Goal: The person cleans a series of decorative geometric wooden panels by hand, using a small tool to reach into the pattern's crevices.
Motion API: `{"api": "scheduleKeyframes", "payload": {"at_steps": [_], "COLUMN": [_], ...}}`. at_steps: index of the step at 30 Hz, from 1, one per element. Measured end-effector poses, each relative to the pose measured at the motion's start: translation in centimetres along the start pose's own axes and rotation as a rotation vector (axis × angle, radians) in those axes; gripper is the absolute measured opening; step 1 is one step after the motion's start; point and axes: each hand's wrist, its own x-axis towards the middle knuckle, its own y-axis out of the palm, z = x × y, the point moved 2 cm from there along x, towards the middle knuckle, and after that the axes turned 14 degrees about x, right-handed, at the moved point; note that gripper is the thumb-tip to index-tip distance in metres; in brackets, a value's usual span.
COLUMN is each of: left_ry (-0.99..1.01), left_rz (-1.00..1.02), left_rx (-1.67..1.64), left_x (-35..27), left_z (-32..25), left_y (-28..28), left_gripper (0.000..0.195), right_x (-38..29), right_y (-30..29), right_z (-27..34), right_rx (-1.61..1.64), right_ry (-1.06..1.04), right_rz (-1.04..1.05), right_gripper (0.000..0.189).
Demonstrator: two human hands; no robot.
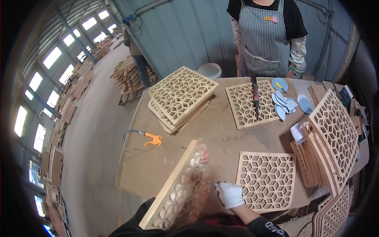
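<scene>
A lattice-cut wooden panel [180, 189] stands tilted on its edge in front of me. My left hand [204, 153], bare, grips it by the far upper end; most of that hand is behind the panel. In a white glove, my right hand [231, 195] has its fingers curled close to the panel's lower right side. Whether something small is pinched in those fingers cannot be made out. Just right of the glove, a second lattice panel [266, 180] lies flat on the worktable [219, 133].
An orange air blow gun [153, 139] with a hose lies left. Stacked panels [183, 94] stand behind it. A rotary power tool [255, 97] rests on another panel [237, 103] beside blue sanding discs [284, 102]. Curved wooden parts [316, 160] and a leaning panel [337, 133] fill the right; a person [263, 38] stands opposite.
</scene>
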Motion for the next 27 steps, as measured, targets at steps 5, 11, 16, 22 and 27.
{"api": "scheduleKeyframes", "payload": {"at_steps": [5, 11, 16, 22, 27], "left_ry": [0.005, 0.025, 0.031, 0.042, -0.019], "left_rz": [-0.254, -0.055, 0.078, 0.024, -0.181], "left_rx": [0.107, 0.004, -0.093, -0.145, -0.112], "left_x": [-1.1, -1.6, -0.5, -1.1, 0.2], "left_z": [-1.1, -1.1, 0.0, -0.3, 0.6], "left_y": [1.2, 1.0, -0.9, 0.5, -0.4], "left_gripper": [0.065, 0.066, 0.068, 0.068, 0.065], "right_x": [0.1, -0.1, 1.1, -1.0, 1.2], "right_y": [2.0, 0.1, 3.0, -0.3, 1.9], "right_z": [-0.4, 0.9, -0.2, -0.5, 0.2], "right_rx": [0.089, 0.118, 0.043, 0.106, -0.005], "right_ry": [0.037, 0.040, -0.066, 0.104, -0.109], "right_rz": [-0.012, 0.038, -0.013, 0.083, -0.075], "right_gripper": [0.019, 0.018, 0.016, 0.020, 0.018]}}
